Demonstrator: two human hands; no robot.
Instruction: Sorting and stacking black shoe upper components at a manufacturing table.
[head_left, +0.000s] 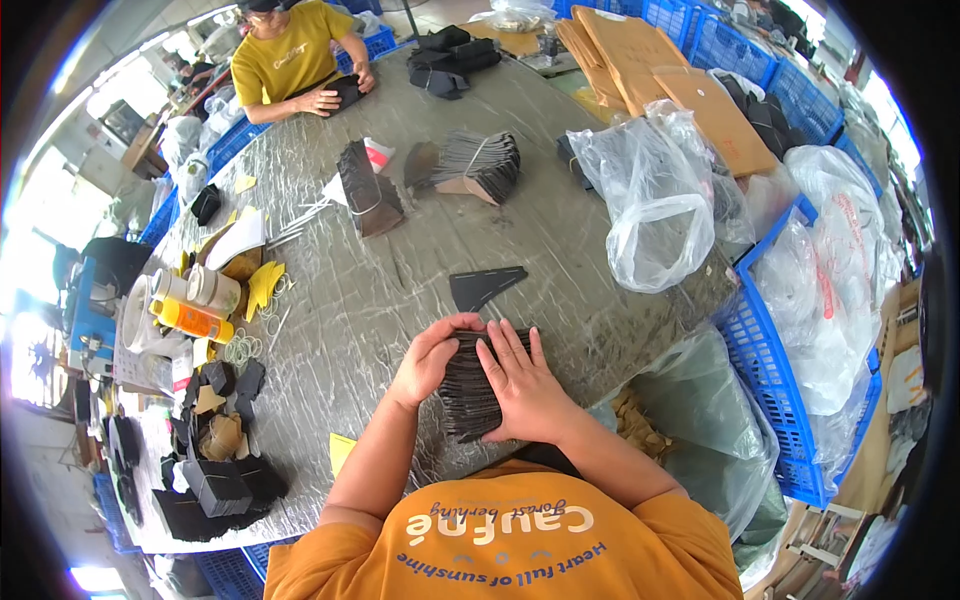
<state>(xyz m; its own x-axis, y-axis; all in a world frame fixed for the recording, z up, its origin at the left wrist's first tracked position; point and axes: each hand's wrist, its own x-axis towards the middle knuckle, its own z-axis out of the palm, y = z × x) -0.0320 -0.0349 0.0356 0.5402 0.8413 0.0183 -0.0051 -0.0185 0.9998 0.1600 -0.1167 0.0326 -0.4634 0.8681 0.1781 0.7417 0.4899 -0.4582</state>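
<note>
The left hand (430,362) curls at eleven o'clock on the dark stack (463,400), whether clamped I can't tell, the right hand (527,390) spread at three, seemingly steadying its layers.

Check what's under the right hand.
A stack of thin dark pieces; its left side shows. The right hand hides much of its right side; tabletop beneath it is covered.

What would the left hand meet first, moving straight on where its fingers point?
Likely the fingers of the right hand, close beside the left hand at the stack of dark pieces, though depth between them is unclear.
</note>
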